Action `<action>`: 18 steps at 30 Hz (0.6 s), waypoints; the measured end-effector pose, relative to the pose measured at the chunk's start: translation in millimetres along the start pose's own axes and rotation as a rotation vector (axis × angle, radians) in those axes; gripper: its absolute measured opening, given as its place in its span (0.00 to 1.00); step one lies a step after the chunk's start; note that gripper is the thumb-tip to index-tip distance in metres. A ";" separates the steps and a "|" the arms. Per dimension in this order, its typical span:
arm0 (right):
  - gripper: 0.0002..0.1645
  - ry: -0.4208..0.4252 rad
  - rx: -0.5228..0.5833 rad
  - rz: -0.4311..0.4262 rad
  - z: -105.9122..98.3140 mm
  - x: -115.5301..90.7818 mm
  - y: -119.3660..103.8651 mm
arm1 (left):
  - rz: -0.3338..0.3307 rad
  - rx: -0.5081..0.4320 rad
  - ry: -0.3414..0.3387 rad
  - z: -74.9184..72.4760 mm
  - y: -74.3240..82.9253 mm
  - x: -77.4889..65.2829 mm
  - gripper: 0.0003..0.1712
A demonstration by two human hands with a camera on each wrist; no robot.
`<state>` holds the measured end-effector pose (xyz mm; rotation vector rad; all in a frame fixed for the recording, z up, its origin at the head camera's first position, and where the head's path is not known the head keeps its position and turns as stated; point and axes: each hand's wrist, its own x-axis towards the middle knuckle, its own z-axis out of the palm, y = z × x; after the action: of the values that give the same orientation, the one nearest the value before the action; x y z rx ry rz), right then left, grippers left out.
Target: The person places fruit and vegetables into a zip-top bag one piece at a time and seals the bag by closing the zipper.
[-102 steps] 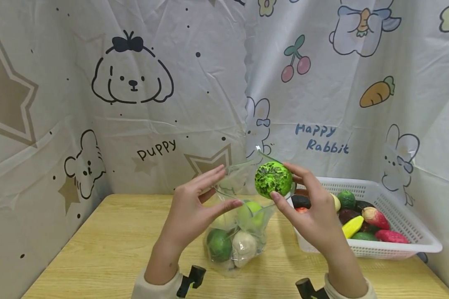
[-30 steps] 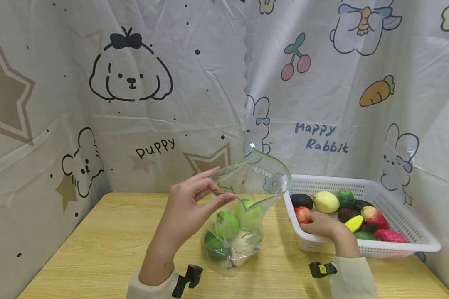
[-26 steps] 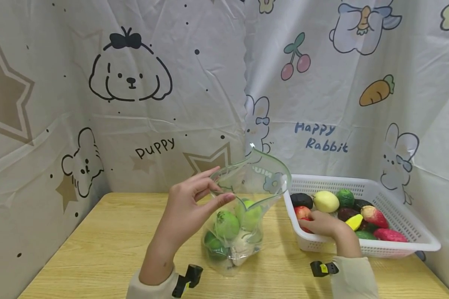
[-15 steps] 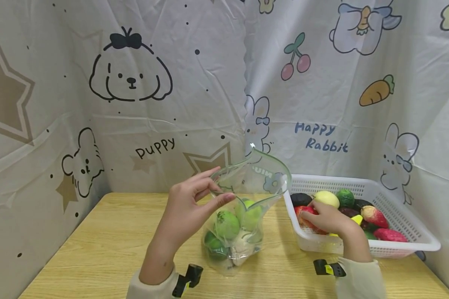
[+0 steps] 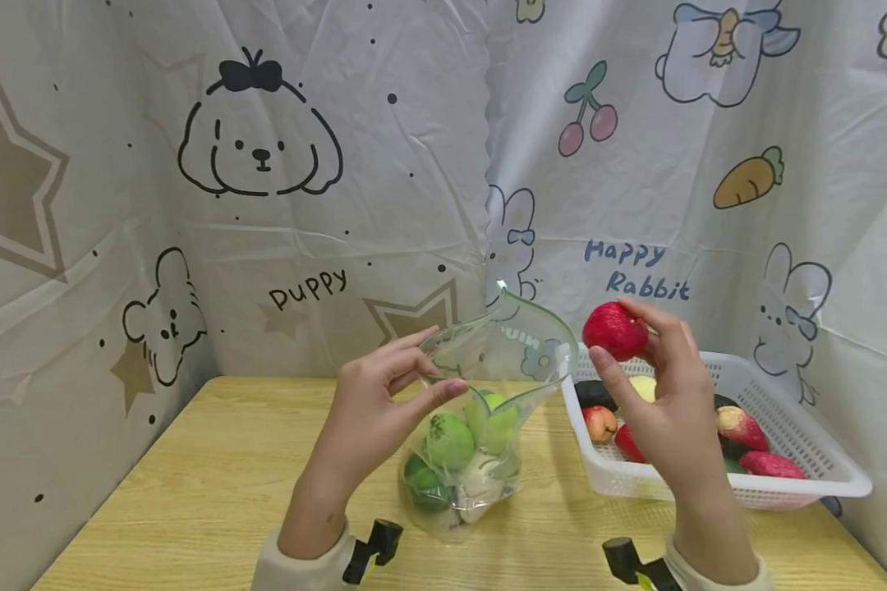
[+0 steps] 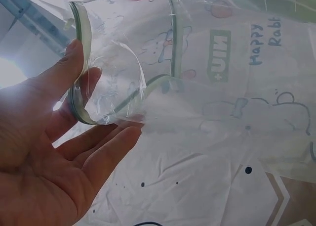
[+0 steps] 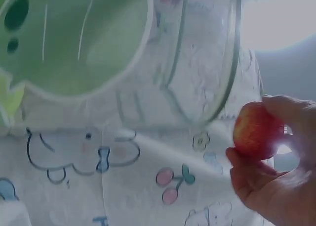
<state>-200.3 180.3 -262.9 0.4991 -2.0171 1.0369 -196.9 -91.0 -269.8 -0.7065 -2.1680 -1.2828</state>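
Beside the clear bag (image 5: 513, 349), on its right in the head view, a right hand (image 5: 668, 394) pinches a round red fruit (image 5: 615, 331), raised to about the height of the bag's mouth. On the bag's left, a left hand (image 5: 388, 394) has its grip closed on the rim. Inside the bag, which stands on a worktop (image 5: 266, 460), are light green fruits (image 5: 449, 442), a dark green fruit (image 5: 425, 484) and an off-white piece (image 5: 479, 488). Right of the bag, a white basket (image 5: 806, 414) holds more produce. The left wrist view shows the bag's green-edged rim between thumb and index finger. The right wrist view shows the red fruit held in the fingers, just beside the bag's mouth.
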 end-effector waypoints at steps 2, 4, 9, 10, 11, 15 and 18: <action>0.38 0.016 0.053 -0.127 6.7 -1.1 -8.1 | -0.001 -0.006 -0.003 0.9 0.5 -0.2 0.16; 0.37 -0.004 0.066 -0.206 13.7 -2.7 -13.2 | -0.005 -0.012 -0.003 1.5 1.1 -0.4 0.16; 0.35 -0.092 0.044 -0.231 24.2 -5.9 -17.2 | -0.002 -0.019 -0.002 2.2 1.7 -0.9 0.16; 0.35 -0.107 0.051 -0.232 25.1 -5.9 -17.3 | 0.002 -0.018 -0.004 2.3 1.6 -0.8 0.17; 0.34 -0.119 0.058 -0.233 25.6 -5.9 -17.3 | 0.007 -0.017 -0.006 2.3 1.6 -0.7 0.17; 0.32 -0.148 0.062 -0.240 26.0 -5.4 -17.1 | 0.026 -0.013 -0.012 2.6 1.9 0.4 0.17; 0.30 -0.155 0.055 -0.241 25.7 -5.4 -16.6 | 0.035 -0.014 -0.009 2.6 2.0 1.1 0.16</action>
<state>-198.5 149.7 -267.9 0.8523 -2.0059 0.9307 -196.8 -87.6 -268.9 -0.7545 -2.1462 -1.2802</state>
